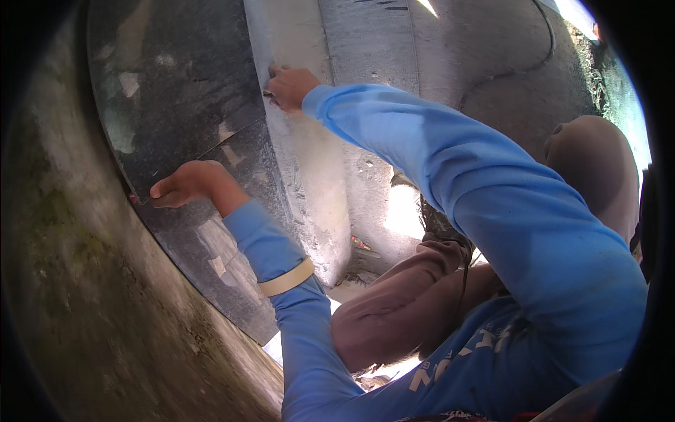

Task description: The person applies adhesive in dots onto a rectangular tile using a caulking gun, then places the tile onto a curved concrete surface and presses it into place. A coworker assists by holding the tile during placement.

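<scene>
A dark, dusty stone-like slab [183,63] lies at the left, with pale patches on it. My left hand [186,184] is at the slab's far-left edge, thumb and fingers pinched together; a tiny reddish bit shows by the fingertips, too small to name. Over the slab's right edge, by a pale grey strip [309,162], is my right hand [290,88]. Its fingers are curled, and a small dark end pokes out at the slab side, its kind unclear. Between the two hands a thin line crosses the slab; whether it is a seam or a string I cannot tell.
A stained, mossy wall [77,232] curves along the left side. To the right, a dark cable [517,72] trails over the grey floor [450,42]. My bent legs [394,309] are close below, and a small colourful scrap [361,243] lies near the strip's lower end.
</scene>
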